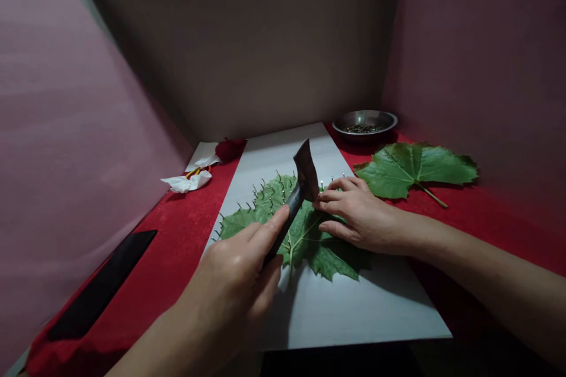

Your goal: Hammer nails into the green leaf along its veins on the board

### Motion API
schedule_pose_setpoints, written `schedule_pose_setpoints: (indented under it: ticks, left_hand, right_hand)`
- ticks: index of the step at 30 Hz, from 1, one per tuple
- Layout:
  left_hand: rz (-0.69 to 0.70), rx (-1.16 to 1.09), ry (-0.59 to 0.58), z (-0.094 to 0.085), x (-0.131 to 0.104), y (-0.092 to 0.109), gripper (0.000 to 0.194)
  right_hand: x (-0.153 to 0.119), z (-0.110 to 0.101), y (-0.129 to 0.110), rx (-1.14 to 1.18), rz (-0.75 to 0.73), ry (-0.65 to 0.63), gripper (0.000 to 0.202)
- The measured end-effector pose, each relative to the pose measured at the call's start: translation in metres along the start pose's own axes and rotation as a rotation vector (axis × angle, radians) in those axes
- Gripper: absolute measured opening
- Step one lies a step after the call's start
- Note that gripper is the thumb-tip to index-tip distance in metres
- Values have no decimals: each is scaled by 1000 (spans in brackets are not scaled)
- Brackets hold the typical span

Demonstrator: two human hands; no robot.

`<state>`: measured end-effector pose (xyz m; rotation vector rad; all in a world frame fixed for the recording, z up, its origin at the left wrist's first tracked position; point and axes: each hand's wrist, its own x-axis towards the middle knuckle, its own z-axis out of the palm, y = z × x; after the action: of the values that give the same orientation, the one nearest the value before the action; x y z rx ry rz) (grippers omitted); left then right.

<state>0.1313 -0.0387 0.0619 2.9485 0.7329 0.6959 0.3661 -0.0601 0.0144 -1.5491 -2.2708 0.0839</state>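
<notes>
My left hand [241, 265] is wrapped round the dark handle of a hammer [307, 174], whose broad, flared metal head points up and away. Beneath it a large green leaf [303, 235] lies on a white board [354, 312]. Several nails [254, 191] stand upright along the leaf's far and left edges, some slightly tilted. My right hand [358, 212] rests over the leaf's right part, its fingers bent and apart from the thumb. Its fingertips are right beside the hammer head, and I see nothing held between them.
A metal bowl [365, 123] with many small nails stands at the back right. Nearer, another green leaf [415, 168] lies on the red cloth [177, 253]. To the left are white crumpled paper [188, 181], a red object [227, 150] and a black strip [104, 283].
</notes>
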Motion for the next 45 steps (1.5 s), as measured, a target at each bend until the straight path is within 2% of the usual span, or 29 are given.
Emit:
schedule_pose_setpoints:
  ticks: [4, 9, 14, 20, 26, 32, 37, 41, 45]
  left_hand:
    - [21, 37, 30, 1, 4, 2, 49]
    - [22, 64, 4, 2, 4, 2, 48]
    - [42, 85, 53, 4, 2, 3, 48]
    - [-20, 140, -35, 7, 5, 1, 46]
    - [16, 123, 74, 0, 7, 4, 46]
    - [-27, 105, -46, 7, 7, -3, 46]
    - [-17, 65, 31, -3, 5, 0, 47]
    - [-26, 38, 11, -2, 0, 3, 48]
    - [-50, 25, -30, 5, -3, 2, 51]
  right_hand:
    - [-1, 0, -1, -11, -3, 6, 33]
    - [-2, -3, -2, 25, -11, -15, 35]
    - [-2, -4, -2, 45, -23, 0, 35]
    - [-1, -3, -2, 40, -9, -18, 36]
    - [-1, -4, -2, 34, -3, -26, 36]
    - [0, -4, -2, 40, 11, -29, 36]
    - [-1, -4, -2, 69, 38, -37, 36]
    - [-1, -7, 0, 112, 29, 40, 34]
    - [-1, -13, 6, 245, 116, 276, 34]
